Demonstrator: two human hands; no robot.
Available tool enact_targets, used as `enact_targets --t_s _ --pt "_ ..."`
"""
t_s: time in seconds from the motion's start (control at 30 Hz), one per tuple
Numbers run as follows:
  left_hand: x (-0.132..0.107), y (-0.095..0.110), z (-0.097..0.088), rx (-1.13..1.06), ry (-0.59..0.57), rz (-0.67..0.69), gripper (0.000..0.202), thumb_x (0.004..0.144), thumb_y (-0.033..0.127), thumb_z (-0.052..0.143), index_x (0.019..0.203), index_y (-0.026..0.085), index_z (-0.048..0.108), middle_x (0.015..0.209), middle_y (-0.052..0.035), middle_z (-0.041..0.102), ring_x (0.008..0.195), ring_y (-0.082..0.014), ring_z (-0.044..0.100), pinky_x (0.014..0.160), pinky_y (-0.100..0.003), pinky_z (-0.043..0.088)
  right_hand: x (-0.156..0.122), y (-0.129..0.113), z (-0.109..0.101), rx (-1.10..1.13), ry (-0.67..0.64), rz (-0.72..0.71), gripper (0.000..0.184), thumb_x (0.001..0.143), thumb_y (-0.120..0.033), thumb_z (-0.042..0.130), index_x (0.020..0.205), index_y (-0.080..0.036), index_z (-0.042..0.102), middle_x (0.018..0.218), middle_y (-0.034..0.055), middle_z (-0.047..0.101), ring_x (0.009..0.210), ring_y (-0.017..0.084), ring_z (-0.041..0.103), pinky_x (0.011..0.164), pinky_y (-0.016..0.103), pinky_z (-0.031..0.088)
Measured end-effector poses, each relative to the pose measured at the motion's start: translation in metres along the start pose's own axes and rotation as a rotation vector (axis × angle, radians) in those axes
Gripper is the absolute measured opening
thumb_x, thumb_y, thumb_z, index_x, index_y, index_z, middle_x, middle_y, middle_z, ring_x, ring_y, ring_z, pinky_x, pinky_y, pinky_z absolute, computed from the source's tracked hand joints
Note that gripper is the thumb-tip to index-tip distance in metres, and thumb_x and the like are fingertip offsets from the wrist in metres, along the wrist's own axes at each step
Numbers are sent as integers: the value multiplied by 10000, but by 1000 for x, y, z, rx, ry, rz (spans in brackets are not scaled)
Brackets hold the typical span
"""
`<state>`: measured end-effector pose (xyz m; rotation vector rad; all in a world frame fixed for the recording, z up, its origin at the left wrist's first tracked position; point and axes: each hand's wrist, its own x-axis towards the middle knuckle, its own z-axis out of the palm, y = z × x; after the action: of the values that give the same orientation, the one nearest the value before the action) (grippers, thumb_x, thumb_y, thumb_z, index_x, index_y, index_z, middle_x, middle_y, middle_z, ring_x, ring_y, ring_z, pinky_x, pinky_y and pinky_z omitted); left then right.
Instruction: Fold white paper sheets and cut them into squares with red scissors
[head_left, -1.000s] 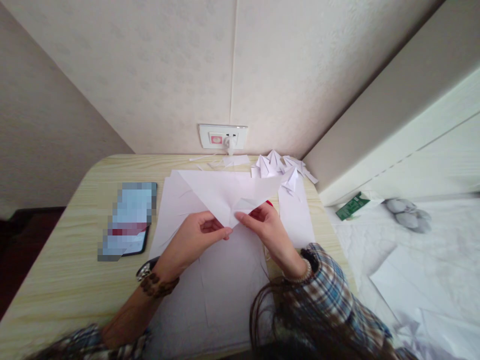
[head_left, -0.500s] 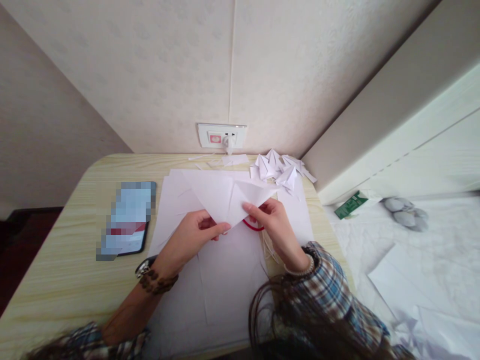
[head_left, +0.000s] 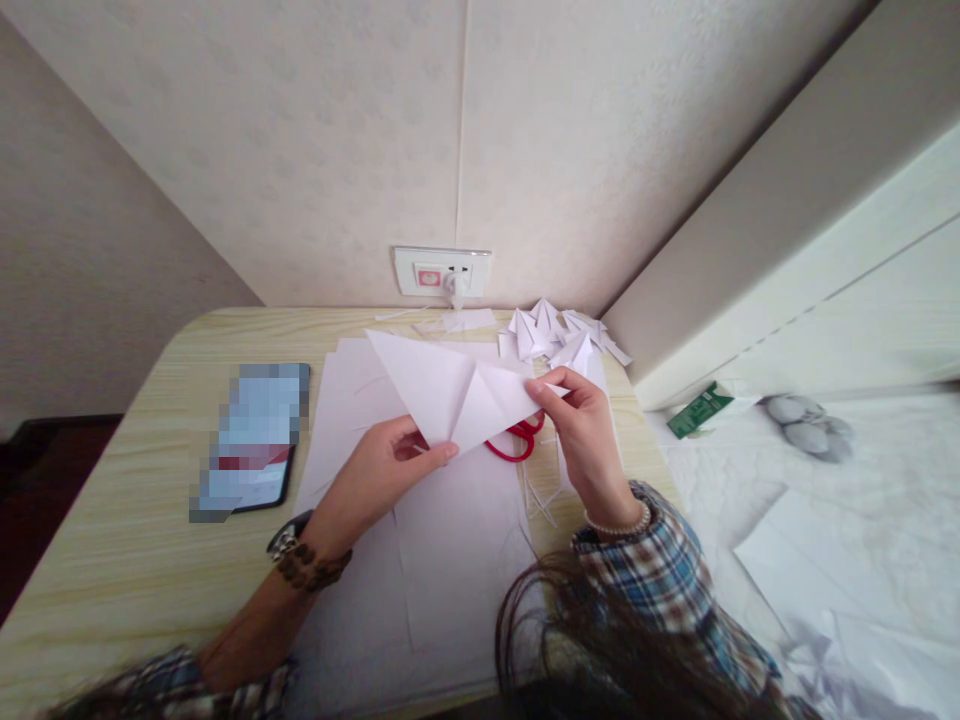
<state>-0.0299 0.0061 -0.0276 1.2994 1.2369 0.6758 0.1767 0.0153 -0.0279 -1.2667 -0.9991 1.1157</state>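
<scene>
A white sheet of paper, folded into a triangle with a crease down its middle, is held up between both hands. My left hand pinches its lower corner, thumb on the near face and fingers behind. My right hand grips the narrow right tip between thumb and fingers. Beneath the paper, the red handles of scissors show in part; their blades are hidden. Several white sheets lie stacked flat on the table under my hands.
Several folded white paper pieces are heaped at the back right, by the wall. A phone lies at left on the wooden table. Paper strips lie below the wall socket. A green-and-white carton is beyond the right edge.
My right hand has slid outward to the right tip of the folded paper, and more of the red scissor handles shows. My left hand keeps its pinch on the lower corner.
</scene>
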Motion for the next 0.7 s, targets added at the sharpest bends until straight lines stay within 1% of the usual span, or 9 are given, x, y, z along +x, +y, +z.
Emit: enact_targets --t_s 0.07,0.17,0.23,0.3,0.37,0.47,0.53,0.6,0.7 --pt "0 2 0 -63 37 -1 316 712 389 684 931 162 693 924 -62 742 838 -222 670 768 -321 508 -2 -1 2 2 -3 -15 210 733 -332 708 646 -188 582 537 -52 528 488 88 436 486 227 334" --pt "-1 2 -2 -83 109 1 325 724 384 673 965 167 687 952 -57 742 841 -216 666 754 -307 508 -4 -5 3 -22 -70 -29 195 757 -323 685 655 -188 590 607 -41 546 537 93 452 515 224 363" --pt "-1 2 -3 -72 117 16 325 724 370 672 974 162 684 952 -58 739 852 -218 663 747 -301 508 -4 -8 3 -63 -147 -33 176 763 -326 681 684 -187 606 657 -29 566 584 103 479 543 228 379" --pt "-1 3 -4 -68 104 44 314 720 349 674 970 159 680 948 -55 733 872 -223 659 753 -303 507 -5 -9 4 -100 -210 -26 183 759 -340 687 698 -187 608 658 -26 559 592 109 478 539 232 365" --pt "-2 7 -5 -68 119 68 256 719 332 670 916 170 682 898 -39 727 851 -219 652 733 -295 506 -6 -8 4 -105 -251 -14 214 758 -353 689 674 -187 583 630 -30 532 566 106 453 513 234 331" --pt "-4 14 -5 -72 222 94 126 725 319 657 744 195 658 738 3 679 757 -185 622 666 -255 490 -8 -6 7 -75 -291 -9 271 760 -365 687 632 -192 523 593 -42 481 529 95 406 488 234 292" --pt "-4 15 -6 -70 286 120 145 731 325 652 666 198 625 656 21 623 683 -159 583 623 -232 467 -10 -6 9 -73 -320 -2 282 756 -375 688 637 -197 504 595 -45 468 530 95 400 488 234 291" --pt "-5 14 -7 -62 281 125 168 729 349 657 672 195 623 666 19 617 658 -150 561 604 -228 455 -12 -6 11 -99 -358 12 272 760 -389 682 662 -199 513 614 -41 474 547 100 415 496 235 302" --pt "-5 9 -8 -18 194 104 193 729 389 664 723 197 644 741 3 647 719 -168 581 636 -237 464 -14 -7 12 -133 -366 23 277 776 -415 661 673 -198 523 629 -37 475 552 102 413 490 235 290"
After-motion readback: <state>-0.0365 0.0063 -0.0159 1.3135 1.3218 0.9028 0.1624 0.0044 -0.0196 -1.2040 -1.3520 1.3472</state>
